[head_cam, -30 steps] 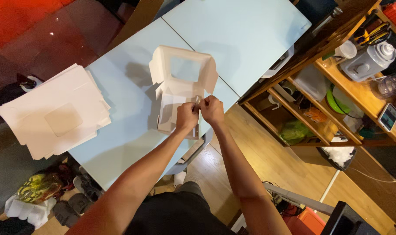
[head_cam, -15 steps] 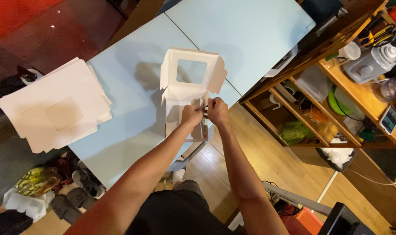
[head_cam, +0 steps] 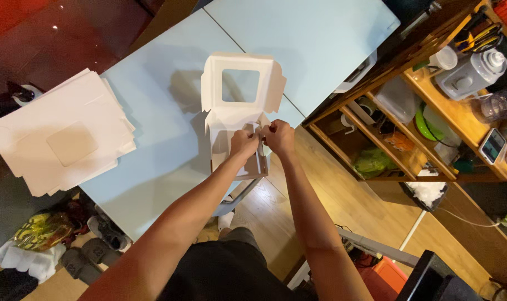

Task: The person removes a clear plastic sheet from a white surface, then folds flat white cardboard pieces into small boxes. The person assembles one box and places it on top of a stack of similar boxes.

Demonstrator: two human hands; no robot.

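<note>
Both the left hand (head_cam: pixel 243 142) and right hand (head_cam: pixel 278 137) pinch the right wall of the white cardboard box (head_cam: pixel 237 114); light, thin, easily creased, best gripped near folds.

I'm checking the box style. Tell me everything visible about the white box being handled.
The white box looks like thin card, partly folded. Its lid stands open, with a square window and side flaps. It sits near the pale blue table's edge. The left hand and right hand both pinch its right side wall.
</note>
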